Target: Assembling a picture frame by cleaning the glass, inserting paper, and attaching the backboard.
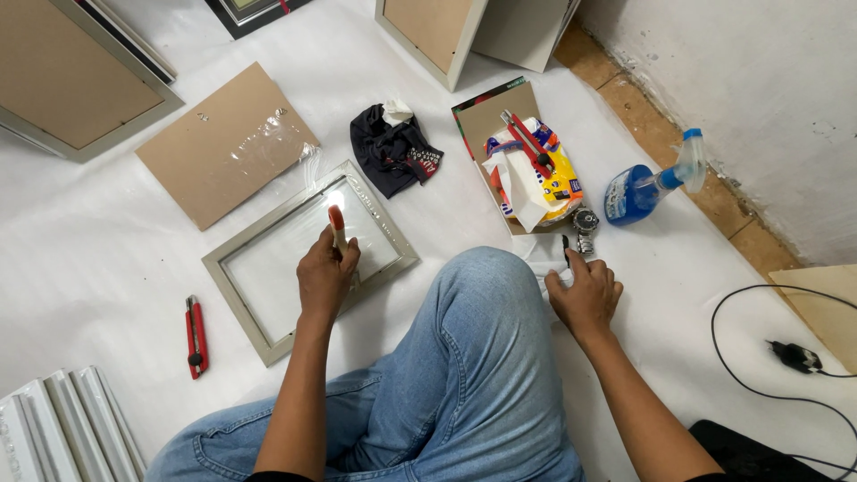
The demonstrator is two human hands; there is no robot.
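Observation:
My left hand (pixel 326 272) grips a small tool with an orange-and-white handle (pixel 337 225), held upright over the glass of a grey picture frame (pixel 234 302) lying flat on the white sheet. My right hand (pixel 586 293) rests on the sheet beside my raised knee in blue jeans (pixel 473 348), closed on a white tissue (pixel 542 259), with a thin dark object sticking up between its fingers. A wristwatch (pixel 585 223) lies just beyond that hand.
A brown backing board (pixel 214 147) with clear film lies beyond the frame. A red utility knife (pixel 195 336) lies left. A dark cloth (pixel 393 147), a tissue pack with red cutter (pixel 533 165), a blue spray bottle (pixel 647 186) and a black cable (pixel 786 353) lie around.

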